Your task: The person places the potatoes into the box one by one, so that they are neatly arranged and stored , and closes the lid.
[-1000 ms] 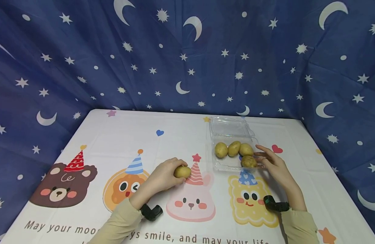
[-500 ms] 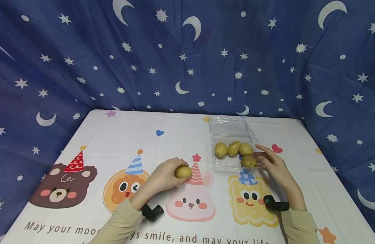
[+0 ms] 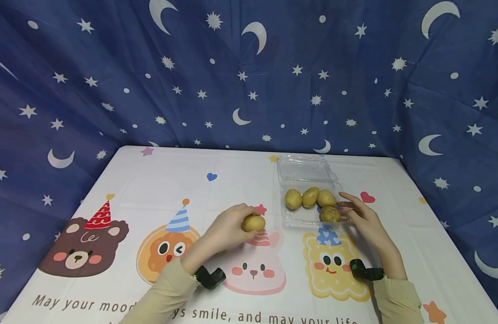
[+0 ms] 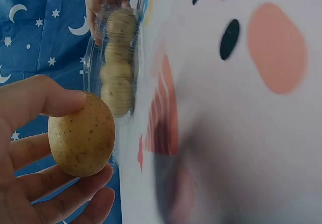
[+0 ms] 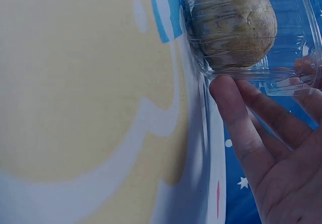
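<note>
A yellow-brown potato (image 3: 253, 223) is gripped between the thumb and fingers of my left hand (image 3: 228, 227), over the pink rabbit print. The left wrist view shows this potato (image 4: 82, 135) up close, with small dark specks on its skin. To its right lies a clear plastic clamshell box (image 3: 299, 220), lid folded back, holding several potatoes (image 3: 310, 197). My right hand (image 3: 364, 220) rests its fingertips against the box's right side, fingers mostly straight. In the right wrist view the thumb (image 5: 229, 100) touches the clear wall near a potato (image 5: 234, 25).
The open lid (image 3: 305, 168) leans toward the back of the table. A white tablecloth (image 3: 172, 171) with cartoon prints covers the table. Behind it hangs a blue curtain (image 3: 216, 76) with moons and stars. Each wrist carries a black camera (image 3: 210, 276).
My left hand has moved right and slightly up with the potato, closer to the box. The right hand has stayed at the box's side.
</note>
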Tool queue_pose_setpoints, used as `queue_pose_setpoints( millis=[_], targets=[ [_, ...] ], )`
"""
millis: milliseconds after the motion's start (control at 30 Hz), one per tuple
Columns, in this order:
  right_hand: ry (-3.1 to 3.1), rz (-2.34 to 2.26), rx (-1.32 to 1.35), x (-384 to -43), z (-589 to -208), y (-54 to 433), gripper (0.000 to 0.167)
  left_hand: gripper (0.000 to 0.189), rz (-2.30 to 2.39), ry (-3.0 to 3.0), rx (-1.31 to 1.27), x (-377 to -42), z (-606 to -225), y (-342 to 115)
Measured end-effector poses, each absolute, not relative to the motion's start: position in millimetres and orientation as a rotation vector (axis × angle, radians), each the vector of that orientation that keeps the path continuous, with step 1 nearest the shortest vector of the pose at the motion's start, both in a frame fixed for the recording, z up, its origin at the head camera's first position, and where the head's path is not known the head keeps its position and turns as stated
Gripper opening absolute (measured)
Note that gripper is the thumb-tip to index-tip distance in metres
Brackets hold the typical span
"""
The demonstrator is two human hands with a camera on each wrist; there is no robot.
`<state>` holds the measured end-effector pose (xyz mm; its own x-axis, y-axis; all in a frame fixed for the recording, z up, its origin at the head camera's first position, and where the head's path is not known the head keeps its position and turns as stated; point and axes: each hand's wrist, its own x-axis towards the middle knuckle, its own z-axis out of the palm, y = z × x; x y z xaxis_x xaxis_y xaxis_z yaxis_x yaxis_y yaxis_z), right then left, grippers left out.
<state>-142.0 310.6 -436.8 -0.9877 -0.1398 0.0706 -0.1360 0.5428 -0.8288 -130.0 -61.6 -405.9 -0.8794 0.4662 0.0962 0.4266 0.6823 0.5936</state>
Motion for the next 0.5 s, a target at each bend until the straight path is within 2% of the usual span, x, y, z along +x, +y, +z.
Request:
queue_pose_setpoints(
  millis=[500],
  targets=[
    [2.773, -1.463, -0.244, -142, -437, 311, 0.047, 0.039, 0.996, 2.837, 0.831, -142, -393, -31]
  ],
)
